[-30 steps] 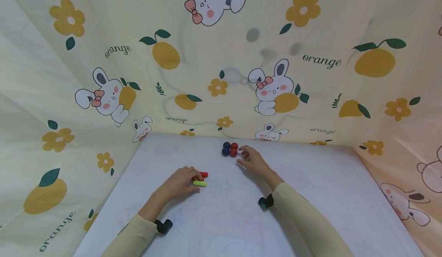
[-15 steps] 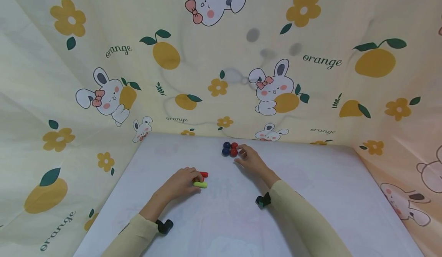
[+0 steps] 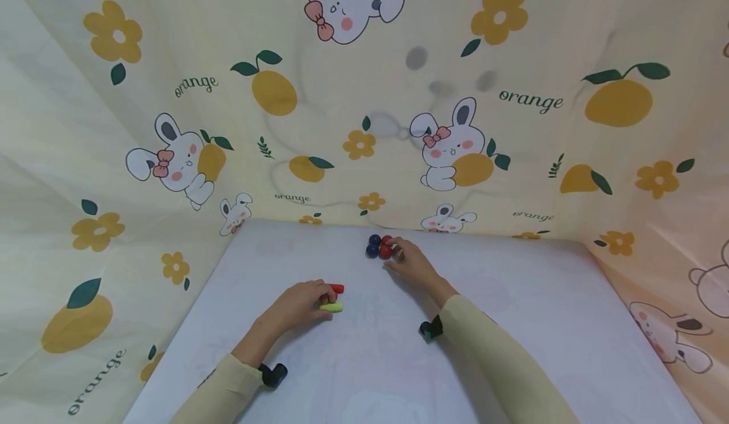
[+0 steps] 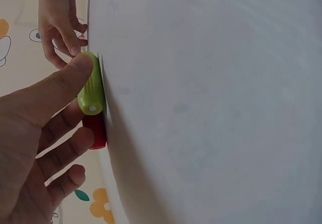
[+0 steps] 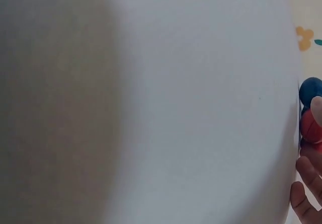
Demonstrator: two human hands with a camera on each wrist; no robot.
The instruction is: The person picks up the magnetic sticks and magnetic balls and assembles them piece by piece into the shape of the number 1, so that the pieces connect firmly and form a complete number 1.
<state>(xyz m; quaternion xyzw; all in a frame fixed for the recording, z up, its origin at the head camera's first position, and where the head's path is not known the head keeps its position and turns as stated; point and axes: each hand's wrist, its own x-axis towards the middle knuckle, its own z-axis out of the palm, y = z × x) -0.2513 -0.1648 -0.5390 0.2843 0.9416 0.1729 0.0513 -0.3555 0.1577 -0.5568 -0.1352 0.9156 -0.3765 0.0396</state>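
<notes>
My left hand (image 3: pixel 302 304) pinches a yellow-green grooved cylinder (image 4: pixel 92 90), like a short plastic stick, between thumb and forefinger. Right behind that cylinder is a red cylinder (image 3: pixel 337 288); red also shows between it and the green one, partly covered by my fingers. Further back, two dark blue balls (image 3: pixel 373 250) and two red balls (image 3: pixel 385 252) stand in a tight square. My right hand (image 3: pixel 414 267) reaches in from their right, thumb and forefinger apart on either side of the near red ball. The forefinger partly covers the far red ball; contact cannot be told.
A white tabletop (image 3: pixel 364 361) lies under everything. Cream cloth (image 3: pixel 387 95) printed with rabbits and oranges rises behind the table's back edge and at both sides. A black device (image 3: pixel 273 375) sits at the left wrist, another device (image 3: pixel 431 329) at the right.
My right hand has moved left, closer around the red balls. My left hand has shifted slightly nearer with the yellow-green cylinder, widening its distance from the red one. The balls stay put.
</notes>
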